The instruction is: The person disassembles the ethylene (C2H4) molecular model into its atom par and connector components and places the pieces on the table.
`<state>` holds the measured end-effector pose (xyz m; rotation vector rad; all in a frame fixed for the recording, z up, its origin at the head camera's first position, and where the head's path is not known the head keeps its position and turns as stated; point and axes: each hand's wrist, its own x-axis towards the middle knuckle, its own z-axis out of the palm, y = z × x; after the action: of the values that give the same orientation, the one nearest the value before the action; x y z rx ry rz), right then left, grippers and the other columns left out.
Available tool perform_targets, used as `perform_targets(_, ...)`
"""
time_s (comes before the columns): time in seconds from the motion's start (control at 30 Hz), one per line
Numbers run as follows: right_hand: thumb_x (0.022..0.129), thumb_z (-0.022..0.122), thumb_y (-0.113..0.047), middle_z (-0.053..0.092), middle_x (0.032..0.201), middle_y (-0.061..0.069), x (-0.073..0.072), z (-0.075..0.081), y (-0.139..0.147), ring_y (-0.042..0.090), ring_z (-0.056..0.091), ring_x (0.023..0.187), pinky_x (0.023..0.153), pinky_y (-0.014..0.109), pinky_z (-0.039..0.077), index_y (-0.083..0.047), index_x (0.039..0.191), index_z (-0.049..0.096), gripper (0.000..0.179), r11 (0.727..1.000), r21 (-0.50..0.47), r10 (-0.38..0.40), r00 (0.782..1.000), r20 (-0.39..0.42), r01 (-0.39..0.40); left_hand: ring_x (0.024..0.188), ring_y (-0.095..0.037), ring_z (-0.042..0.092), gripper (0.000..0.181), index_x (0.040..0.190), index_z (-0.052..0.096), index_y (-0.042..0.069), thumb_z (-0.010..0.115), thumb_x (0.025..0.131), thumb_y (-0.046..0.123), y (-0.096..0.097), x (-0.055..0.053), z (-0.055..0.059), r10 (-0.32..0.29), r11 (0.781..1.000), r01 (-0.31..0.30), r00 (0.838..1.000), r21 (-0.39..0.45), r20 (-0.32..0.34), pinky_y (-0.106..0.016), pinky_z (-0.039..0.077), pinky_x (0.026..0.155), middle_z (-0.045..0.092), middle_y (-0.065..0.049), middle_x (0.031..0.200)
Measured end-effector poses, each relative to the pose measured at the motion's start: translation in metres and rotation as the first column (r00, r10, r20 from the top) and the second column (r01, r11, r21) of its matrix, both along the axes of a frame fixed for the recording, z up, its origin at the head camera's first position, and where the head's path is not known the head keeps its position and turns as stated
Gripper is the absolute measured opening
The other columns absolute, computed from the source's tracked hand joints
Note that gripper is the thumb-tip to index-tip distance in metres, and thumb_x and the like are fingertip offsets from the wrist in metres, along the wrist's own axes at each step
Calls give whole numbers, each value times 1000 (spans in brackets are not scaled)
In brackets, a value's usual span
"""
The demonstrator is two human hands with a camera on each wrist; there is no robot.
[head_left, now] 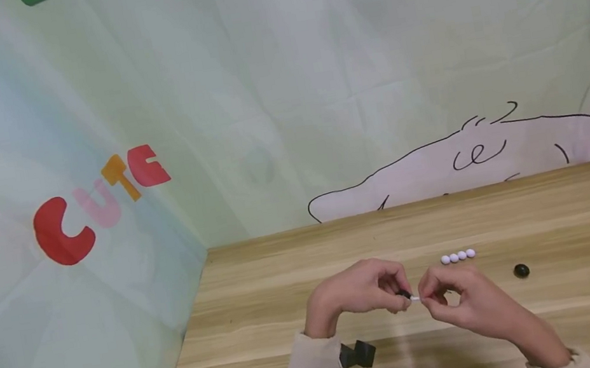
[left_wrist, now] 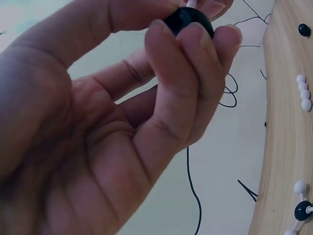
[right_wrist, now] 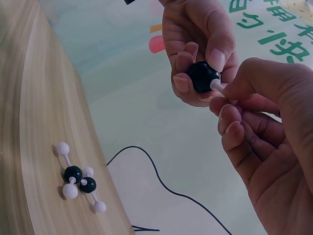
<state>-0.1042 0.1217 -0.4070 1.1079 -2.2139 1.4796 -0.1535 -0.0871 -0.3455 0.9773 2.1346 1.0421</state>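
Observation:
Between its thumb and fingers, my left hand [head_left: 360,289] holds a black ball [right_wrist: 203,77] of a molecular model kit. A short white connector stick [right_wrist: 218,86] sticks out of the ball towards the right hand. My right hand [head_left: 469,298] pinches the other end of this stick between thumb and index finger. Both hands are raised over the wooden table [head_left: 262,266], close together. How deep the stick sits in the ball I cannot tell.
Beyond the hands, several white balls [head_left: 458,256] lie in a row. A loose black ball [head_left: 521,270] is to their right. A joined model [right_wrist: 73,174] of black and white balls lies on the table, hidden by the hands in the head view. A printed cloth [head_left: 313,78] hangs behind.

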Motion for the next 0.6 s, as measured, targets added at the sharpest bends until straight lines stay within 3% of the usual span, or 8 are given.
perform_targets(0.23, 71, 66, 17, 60, 77, -8, -1, 1, 1, 2, 54, 68, 58, 18, 47, -20, 80, 55, 40, 1000, 1, 0, 1000, -17, 0, 67, -3, 61, 4, 86, 64, 6, 67, 83, 5, 0, -1, 2, -10, 1000, 10, 1000, -1, 9, -17, 49, 63, 65, 4, 74)
perform_targets(0.47, 70, 68, 17, 59, 77, -9, -1, 2, 0, 1, 52, 68, 57, 15, 45, -19, 82, 57, 40, 1000, 2, -5, 996, -93, 5, 66, -3, 61, 4, 86, 64, 6, 66, 83, 3, 1, -3, 3, -24, 1000, 24, 1000, -6, 15, -17, 49, 63, 66, 3, 75)
perform_targets(0.6, 71, 69, 17, 60, 78, -7, 0, 3, 0, 3, 54, 68, 57, 17, 47, -18, 83, 58, 38, 999, -29, 15, 997, -74, -17, 66, -1, 60, 5, 86, 64, 6, 67, 83, 3, 0, -3, 2, -29, 1000, 29, 1000, -1, 10, -17, 48, 63, 65, 5, 74)
